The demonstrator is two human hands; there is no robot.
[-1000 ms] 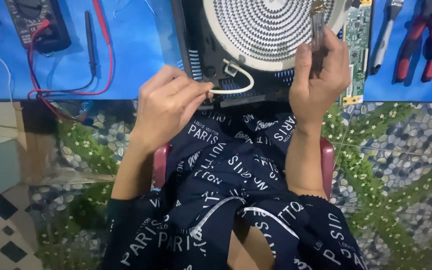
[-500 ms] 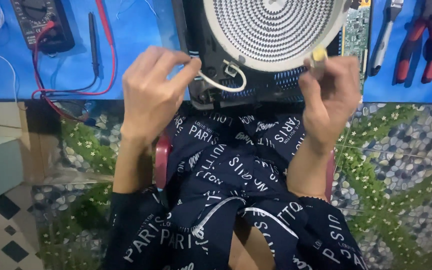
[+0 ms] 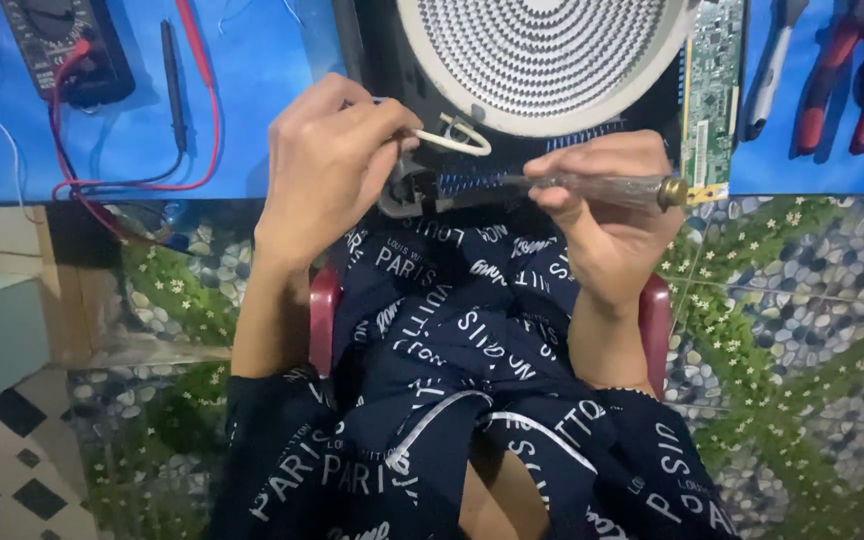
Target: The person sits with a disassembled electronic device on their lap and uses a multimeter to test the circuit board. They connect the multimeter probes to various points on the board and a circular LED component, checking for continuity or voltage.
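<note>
An opened induction cooker (image 3: 382,60) with a round white coil (image 3: 542,55) lies at the near edge of a blue table (image 3: 262,90). My left hand (image 3: 327,165) pinches the white wire (image 3: 452,140) at the cooker's front edge. A screwdriver (image 3: 592,187) with a clear handle and a brass end cap is gripped in my right hand (image 3: 607,215). It lies level, with its tip pointing left toward the wire and the dark part under my left fingers.
A green circuit board (image 3: 710,95) stands at the cooker's right side. A multimeter (image 3: 67,45) with red and black probe leads (image 3: 192,90) lies at the left. Red-handled pliers (image 3: 837,85) and another tool (image 3: 772,65) lie at the right. A red stool (image 3: 657,320) is under me.
My right hand came down from the coil's right edge to the cooker's front and turned the screwdriver from upright to level. My left hand stayed at the white wire.
</note>
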